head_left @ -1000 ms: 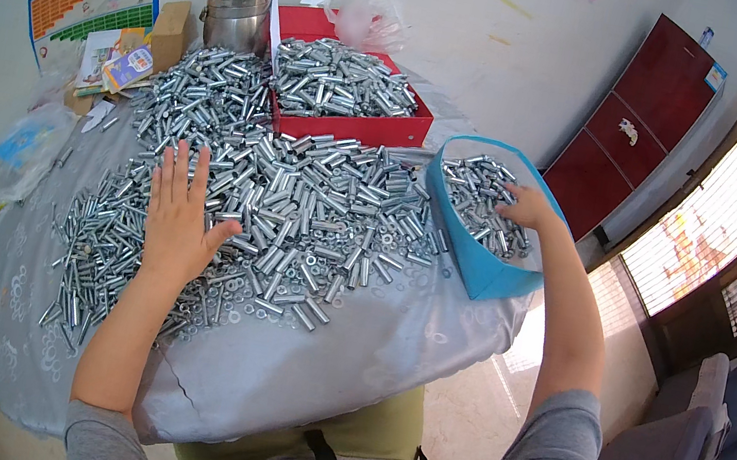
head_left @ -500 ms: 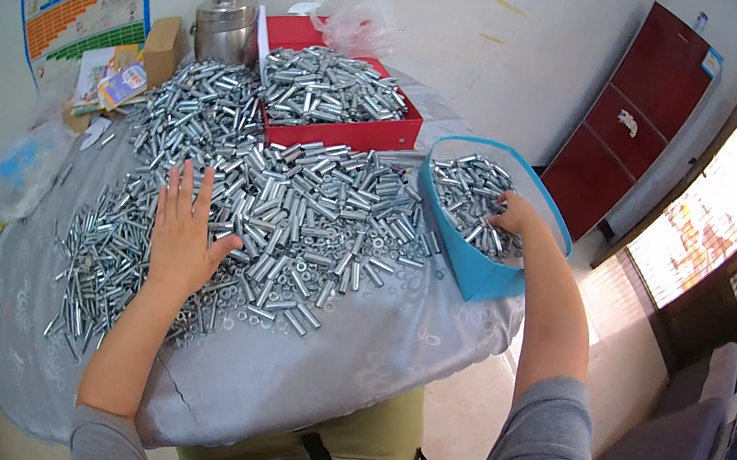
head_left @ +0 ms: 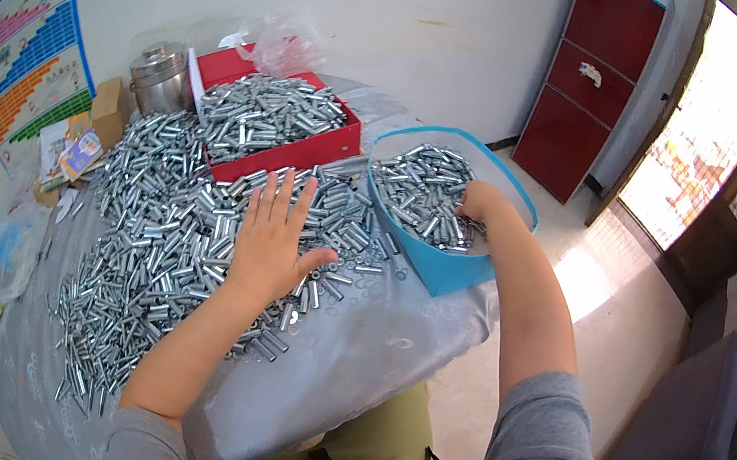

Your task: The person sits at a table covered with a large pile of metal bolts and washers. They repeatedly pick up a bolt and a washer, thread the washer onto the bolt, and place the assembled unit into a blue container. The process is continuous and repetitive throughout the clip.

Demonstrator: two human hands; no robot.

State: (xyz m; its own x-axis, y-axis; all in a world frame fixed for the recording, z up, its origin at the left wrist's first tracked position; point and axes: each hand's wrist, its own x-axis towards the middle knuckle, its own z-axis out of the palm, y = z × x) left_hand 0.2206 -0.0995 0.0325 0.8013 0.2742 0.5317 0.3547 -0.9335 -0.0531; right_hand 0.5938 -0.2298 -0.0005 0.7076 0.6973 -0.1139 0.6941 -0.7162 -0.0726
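Note:
A broad pile of silvery metal sleeves covers much of the table, with small nuts or rings among them. Over its right part my left hand is spread flat, palm down, fingers apart and thumb out to the right; whether it touches the metal I cannot tell. My right hand reaches into a light-blue fabric bin at the table's right side. Its fingers curl down at the right edge of the sleeves inside, and the fingertips are hidden, so what they grip does not show.
Behind the pile stands a red box heaped with more sleeves, a clear plastic bag at its back. A steel canister, a cardboard box and a plastic bag line the left. A dark sofa is at right.
My left hand has moved right across the pile, toward the blue bin. My right hand stays in the bin, its fingers lower and more curled. The whole view has shifted.

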